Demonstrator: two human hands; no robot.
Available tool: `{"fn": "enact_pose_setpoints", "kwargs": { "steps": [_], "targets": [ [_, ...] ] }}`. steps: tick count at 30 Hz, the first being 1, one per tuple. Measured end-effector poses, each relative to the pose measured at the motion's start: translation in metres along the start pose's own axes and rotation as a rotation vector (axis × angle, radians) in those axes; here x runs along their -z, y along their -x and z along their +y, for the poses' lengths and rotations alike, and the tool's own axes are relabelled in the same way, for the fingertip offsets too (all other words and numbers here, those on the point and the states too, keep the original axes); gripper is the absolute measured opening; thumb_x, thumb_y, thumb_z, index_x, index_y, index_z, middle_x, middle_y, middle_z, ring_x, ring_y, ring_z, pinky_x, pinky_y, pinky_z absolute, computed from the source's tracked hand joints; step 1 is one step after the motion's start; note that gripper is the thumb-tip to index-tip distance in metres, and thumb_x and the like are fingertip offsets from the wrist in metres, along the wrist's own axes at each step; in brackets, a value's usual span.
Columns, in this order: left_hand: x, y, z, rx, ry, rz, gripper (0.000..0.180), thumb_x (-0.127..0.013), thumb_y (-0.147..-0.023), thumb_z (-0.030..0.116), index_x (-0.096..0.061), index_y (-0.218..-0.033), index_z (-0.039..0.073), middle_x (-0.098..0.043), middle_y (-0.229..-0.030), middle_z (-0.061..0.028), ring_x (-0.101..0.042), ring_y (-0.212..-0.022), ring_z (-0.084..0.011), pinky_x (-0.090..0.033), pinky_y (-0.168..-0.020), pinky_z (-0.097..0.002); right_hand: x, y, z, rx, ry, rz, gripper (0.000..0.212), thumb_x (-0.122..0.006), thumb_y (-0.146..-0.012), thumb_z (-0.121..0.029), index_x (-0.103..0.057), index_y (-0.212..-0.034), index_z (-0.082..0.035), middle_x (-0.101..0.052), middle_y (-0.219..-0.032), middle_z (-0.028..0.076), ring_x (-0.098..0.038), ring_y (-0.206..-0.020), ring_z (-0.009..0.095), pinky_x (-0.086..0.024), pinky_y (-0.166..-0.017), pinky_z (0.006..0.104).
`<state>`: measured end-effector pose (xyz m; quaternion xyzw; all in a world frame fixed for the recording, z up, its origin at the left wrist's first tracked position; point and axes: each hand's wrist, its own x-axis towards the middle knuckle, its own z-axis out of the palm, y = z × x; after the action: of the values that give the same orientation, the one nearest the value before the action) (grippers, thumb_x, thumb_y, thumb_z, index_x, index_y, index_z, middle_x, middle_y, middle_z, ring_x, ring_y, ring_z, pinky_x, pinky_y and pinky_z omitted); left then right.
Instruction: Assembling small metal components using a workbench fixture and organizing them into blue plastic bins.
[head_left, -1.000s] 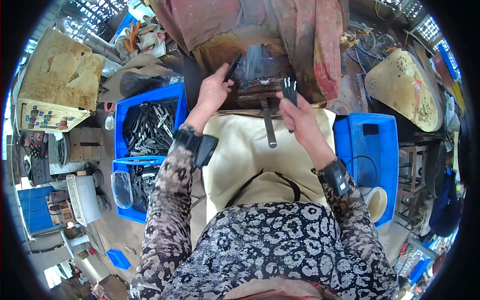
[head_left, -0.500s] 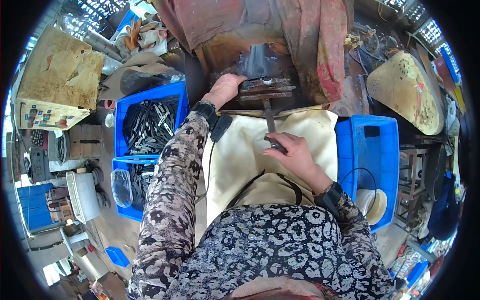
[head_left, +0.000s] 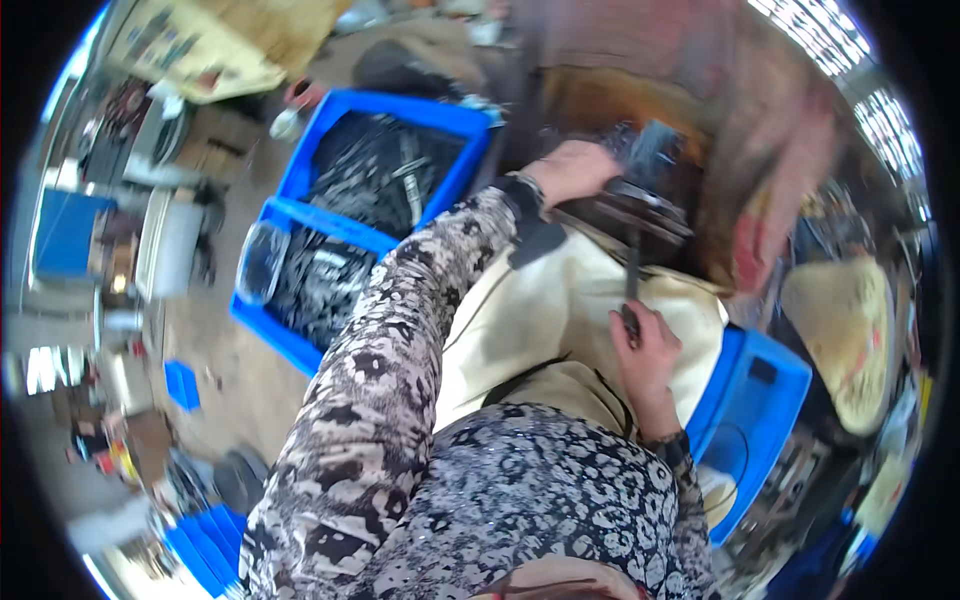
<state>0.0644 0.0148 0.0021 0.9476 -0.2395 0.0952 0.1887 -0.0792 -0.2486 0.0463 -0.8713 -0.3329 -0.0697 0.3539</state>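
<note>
"So, where does the metal bar [head_left: 633,262] sit relative to the hands?"

"Between them. Its upper end meets the dark metal fixture [head_left: 645,212], and its lower end comes down to the right hand [head_left: 650,352], over the cream apron [head_left: 540,310]."

"And the left hand [head_left: 578,168]?"

"Higher up and further left, stretched toward the fixture. Its fingertips are right beside the fixture's upper left part, near a blurred bluish patch [head_left: 655,150]. I can't tell whether they touch it or hold anything, because that area is smeared."

"What is the right hand doing, then?"

"Its fingers are folded around a dark piece [head_left: 631,325], with the thumb on the left. I can't tell whether that piece is the bar's own end or something separate pressed against it."

"Anything near the left arm?"

"Two blue bins, to its left. The farther bin [head_left: 465,165] and the nearer bin [head_left: 272,328] both hold piles of dark strips [head_left: 375,185], and a clear plastic container [head_left: 263,262] rests at the nearer one's left edge."

"And on the other side?"

"Another blue bin [head_left: 778,375], to the right of the right hand and well apart from the fixture."
</note>
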Motion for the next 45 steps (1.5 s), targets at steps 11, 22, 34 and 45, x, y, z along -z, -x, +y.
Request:
{"fn": "enact_pose_setpoints", "kwargs": {
  "steps": [11,22,34,45],
  "targets": [
    [0.059,0.257,-0.085,1.062,-0.409,0.306,0.018,-0.057,-0.075,0.012,-0.07,-0.088,0.012,-0.065,-0.085,-0.0113,-0.065,-0.083,-0.0332,-0.053,-0.068,-0.043,0.041,-0.185,0.001,-0.109,0.086,0.235,0.029,-0.069,-0.086,-0.025,-0.065,-0.107,-0.006,-0.068,-0.093,0.01,-0.062,-0.085,0.014,-0.048,-0.079,0.0276],
    [-0.008,0.287,-0.08,1.205,-0.25,0.202,0.016,-0.057,-0.075,0.017,-0.069,-0.07,0.007,-0.067,-0.077,-0.0151,-0.066,-0.075,-0.0344,-0.053,-0.065,-0.0463,0.036,-0.349,0.109,-0.064,0.251,0.142,0.04,-0.061,-0.087,-0.043,-0.066,-0.105,-0.007,-0.067,-0.091,0.012,-0.062,-0.087,0.024,-0.044,-0.081,0.0318],
    [-0.027,0.266,-0.097,1.407,-0.066,0.02,0.02,-0.055,-0.08,0.017,-0.072,-0.085,0.006,-0.069,-0.092,-0.0175,-0.068,-0.086,-0.0336,-0.054,-0.072,-0.0441,0.027,-0.359,0.11,-0.128,0.223,0.136,0.038,-0.063,-0.085,-0.043,-0.066,-0.103,-0.009,-0.067,-0.087,0.013,-0.063,-0.085,0.026,-0.045,-0.077,0.034],
    [-0.024,0.307,-0.113,0.914,-0.413,-0.106,0.024,-0.054,-0.083,0.017,-0.069,-0.069,0.005,-0.068,-0.08,-0.0153,-0.067,-0.076,-0.0326,-0.053,-0.067,-0.0439,0.023,-0.229,0.093,-0.15,0.131,0.13,0.036,-0.065,-0.087,-0.032,-0.064,-0.108,-0.002,-0.068,-0.092,0.016,-0.066,-0.087,0.025,-0.048,-0.08,0.0333]
  ]
}}
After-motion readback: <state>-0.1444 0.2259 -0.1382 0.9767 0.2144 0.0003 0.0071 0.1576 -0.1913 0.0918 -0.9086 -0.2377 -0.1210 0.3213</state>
